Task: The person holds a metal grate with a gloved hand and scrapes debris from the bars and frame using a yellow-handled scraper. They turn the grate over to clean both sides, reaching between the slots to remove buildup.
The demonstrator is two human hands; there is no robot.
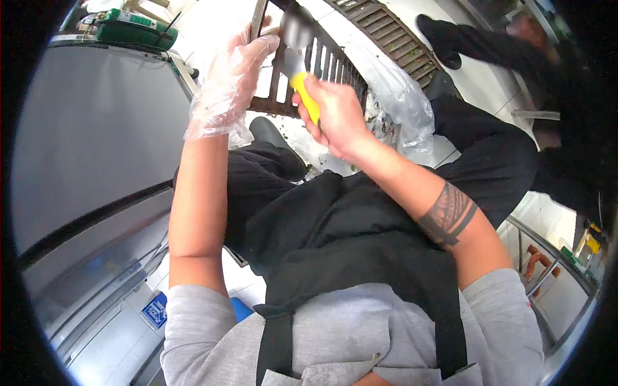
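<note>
Nearest us, one black apron point(335, 244) over a grey shirt. Beyond lie the white tiled floor point(483, 77) and one steel counter point(96, 128). Two grates: our gloved left grip point(235, 77) clamps the near grate point(322, 61), our right grip point(335, 112) is closed around one yellow-handled scraper point(302, 87) against it, and the far grate point(393, 35) lies on the floor.

Head view — steeply down, close over left hand point(228, 87) and right hand point(336, 114).

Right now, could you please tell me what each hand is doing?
Left hand: closed, gloved, gripping the metal grate.
Right hand: closed on the yellow-handled scraper.
</note>
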